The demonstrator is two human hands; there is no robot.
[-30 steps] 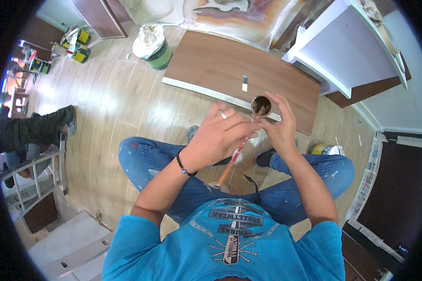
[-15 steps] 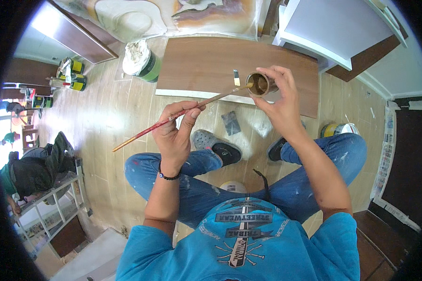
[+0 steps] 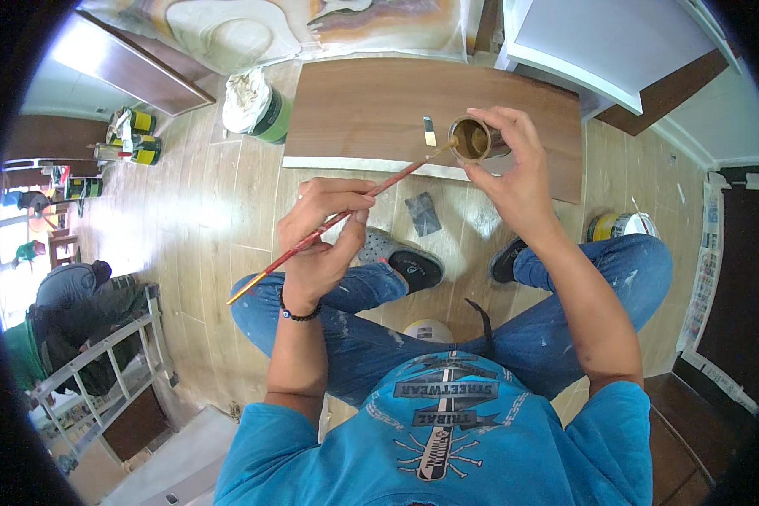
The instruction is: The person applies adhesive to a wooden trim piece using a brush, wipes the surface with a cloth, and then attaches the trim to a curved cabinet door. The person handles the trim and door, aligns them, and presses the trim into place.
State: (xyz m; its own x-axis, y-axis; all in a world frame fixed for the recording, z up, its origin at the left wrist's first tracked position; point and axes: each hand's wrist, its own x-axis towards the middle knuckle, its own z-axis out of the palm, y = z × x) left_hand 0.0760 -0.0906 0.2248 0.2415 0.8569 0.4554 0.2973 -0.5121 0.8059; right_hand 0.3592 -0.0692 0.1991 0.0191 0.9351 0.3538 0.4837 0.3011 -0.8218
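My left hand (image 3: 322,232) is closed round a long, thin paintbrush (image 3: 397,178) with a red and gold handle. The brush slants up to the right, and its paint-coated tip is at the near-left rim of a small open jar (image 3: 497,144). Brownish-gold paint coats the inside of the jar. My right hand (image 3: 524,173) grips the jar between thumb and fingers, tilting its mouth toward the brush and me. Below the jar, a dark grey square sheet (image 3: 422,214) lies on the floor between my feet.
A brown wooden board (image 3: 354,110) lies ahead, bearing a small dark-and-pale flat piece (image 3: 430,131). A cloth-topped bucket (image 3: 271,122) stands at its left. Another bucket (image 3: 622,226) sits by my right knee. At far left, a person (image 3: 76,312) bends beside a metal ladder (image 3: 114,375).
The brush has become steeper, its tip shifting from inside the jar's mouth to the rim. The jar sits slightly further right and up. The person at far left has shifted posture.
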